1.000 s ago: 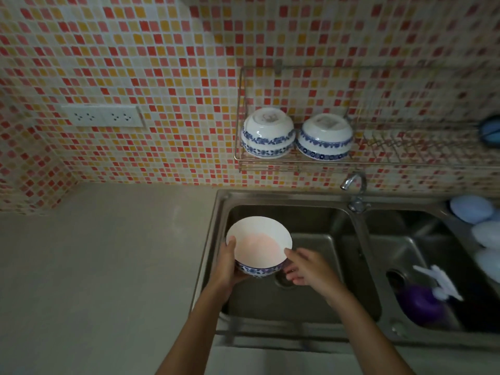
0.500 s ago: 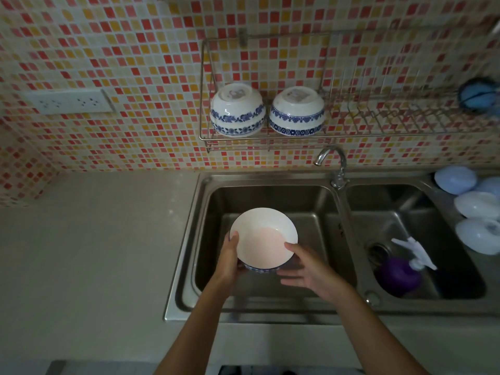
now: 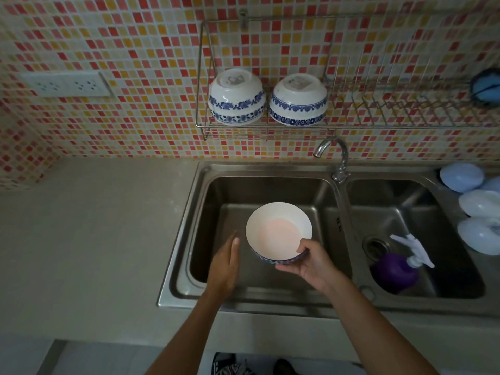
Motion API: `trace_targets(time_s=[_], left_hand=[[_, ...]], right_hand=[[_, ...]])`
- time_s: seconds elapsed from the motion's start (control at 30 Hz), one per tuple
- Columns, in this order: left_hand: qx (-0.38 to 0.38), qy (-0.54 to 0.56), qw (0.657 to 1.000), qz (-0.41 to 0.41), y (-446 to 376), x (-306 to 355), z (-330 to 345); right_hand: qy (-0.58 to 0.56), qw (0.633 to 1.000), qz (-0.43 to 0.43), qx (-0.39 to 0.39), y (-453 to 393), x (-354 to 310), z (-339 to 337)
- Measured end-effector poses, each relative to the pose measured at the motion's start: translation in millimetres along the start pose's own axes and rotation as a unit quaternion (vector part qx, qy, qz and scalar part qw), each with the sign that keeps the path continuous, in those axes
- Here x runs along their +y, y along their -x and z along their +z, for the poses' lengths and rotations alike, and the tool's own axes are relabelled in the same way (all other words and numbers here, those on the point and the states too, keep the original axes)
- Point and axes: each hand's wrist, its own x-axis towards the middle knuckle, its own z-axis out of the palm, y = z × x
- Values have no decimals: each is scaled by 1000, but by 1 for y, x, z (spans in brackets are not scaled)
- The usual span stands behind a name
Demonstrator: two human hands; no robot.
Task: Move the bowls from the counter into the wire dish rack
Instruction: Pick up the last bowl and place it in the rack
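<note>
One bowl (image 3: 278, 230) upright over sink (image 3: 270, 169), right hand (image 3: 311, 262) fingers curled on near rim; left hand (image 3: 226, 262) open, apart. Invert bowl, seat beside two racked bowls (image 3: 266, 100) in wire rack (image 3: 384, 115).

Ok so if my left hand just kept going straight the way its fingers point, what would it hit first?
Probably the far wall of the left sink basin. The left hand is open, fingers pointing away from you, passing left of the bowl your right hand holds. Depth is unclear, so it might graze that bowl.
</note>
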Motion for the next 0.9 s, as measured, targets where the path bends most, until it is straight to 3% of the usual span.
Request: trace_targets(time_s=[0.13, 0.27, 0.63, 0.9], left_hand=[[-47, -256, 965, 12, 7, -50, 0], [-89, -363, 927, 28, 12, -82, 0], [-59, -401, 914, 29, 10, -92, 4], [-65, -393, 917, 28, 9, -94, 3]], right_hand=[[-13, 1000, -5, 14, -6, -2, -8], [23, 999, -21, 45, -10, -3, -12], [199, 962, -89, 165, -24, 11, -27], [381, 884, -146, 227, -32, 31, -24]])
